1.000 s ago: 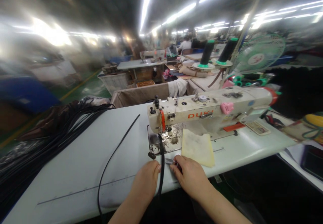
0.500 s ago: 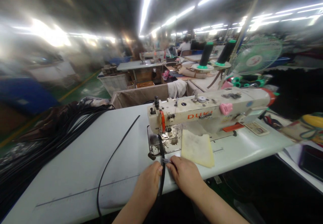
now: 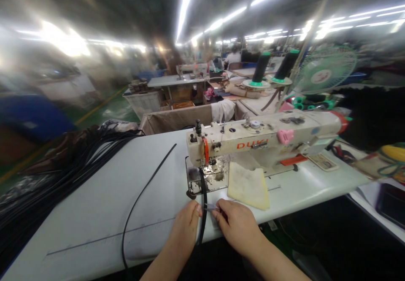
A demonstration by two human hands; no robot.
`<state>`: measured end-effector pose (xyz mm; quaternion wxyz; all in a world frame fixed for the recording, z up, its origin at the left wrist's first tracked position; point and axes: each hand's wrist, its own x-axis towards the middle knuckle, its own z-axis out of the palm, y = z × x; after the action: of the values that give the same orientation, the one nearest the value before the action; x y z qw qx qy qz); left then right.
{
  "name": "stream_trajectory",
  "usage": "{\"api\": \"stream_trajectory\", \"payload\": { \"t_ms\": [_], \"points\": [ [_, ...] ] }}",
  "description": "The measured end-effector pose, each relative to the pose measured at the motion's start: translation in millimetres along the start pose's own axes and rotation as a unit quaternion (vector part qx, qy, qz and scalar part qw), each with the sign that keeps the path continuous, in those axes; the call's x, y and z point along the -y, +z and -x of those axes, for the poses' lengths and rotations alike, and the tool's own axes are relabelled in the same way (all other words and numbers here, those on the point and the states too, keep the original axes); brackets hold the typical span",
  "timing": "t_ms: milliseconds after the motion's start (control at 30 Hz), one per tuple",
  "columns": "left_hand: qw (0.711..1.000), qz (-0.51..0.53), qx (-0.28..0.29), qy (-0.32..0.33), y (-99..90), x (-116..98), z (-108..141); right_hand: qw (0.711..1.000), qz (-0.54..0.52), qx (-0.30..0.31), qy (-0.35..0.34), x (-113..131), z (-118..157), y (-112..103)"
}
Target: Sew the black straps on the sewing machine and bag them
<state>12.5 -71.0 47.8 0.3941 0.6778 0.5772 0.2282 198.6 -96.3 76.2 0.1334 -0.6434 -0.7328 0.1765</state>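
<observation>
A narrow black strip (image 3: 204,188) runs from under the presser foot of the sewing machine (image 3: 234,139) toward me and over the table's front edge. My left hand (image 3: 186,222) is closed in a pinch at the strip's left edge; what lies between its fingertips is too small to make out. From the right, my right hand (image 3: 237,222) is closed around small thread snips (image 3: 210,206), whose grey blades point left at the strip. Beside that hand lies a pale yellow cloth piece (image 3: 248,186). Another thin black strip (image 3: 139,194) curves across the table farther left.
A pile of long black strips (image 3: 72,179) covers the table's left side. Two black thread cones (image 3: 262,68) stand behind the machine, near a green fan (image 3: 327,70). A dark phone-like object (image 3: 387,205) lies at far right. A person (image 3: 233,57) sits in the background.
The snips' blades have drawn slightly right and show more clearly beside the strip. My left hand has shifted a little left, its fingertips now at the strip's edge.
</observation>
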Motion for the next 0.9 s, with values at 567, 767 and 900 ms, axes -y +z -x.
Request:
{"api": "stream_trajectory", "payload": {
  "t_ms": [567, 767, 900],
  "points": [
    [0.999, -0.009, -0.004, 0.032, -4.2, 9.5, 3.1, 0.989, 0.084, -0.115, -0.046, -3.2, -1.4, 14.0],
    [0.999, -0.002, 0.049, 0.01, -40.9, 46.7, 39.9, 0.993, 0.017, -0.107, -0.048, -15.5, -3.1, 1.4],
    [0.997, -0.025, 0.078, -0.003, -52.2, 86.4, 72.7, 0.981, 0.039, -0.089, -0.167, -15.2, -7.1, 1.9]
  ]
}}
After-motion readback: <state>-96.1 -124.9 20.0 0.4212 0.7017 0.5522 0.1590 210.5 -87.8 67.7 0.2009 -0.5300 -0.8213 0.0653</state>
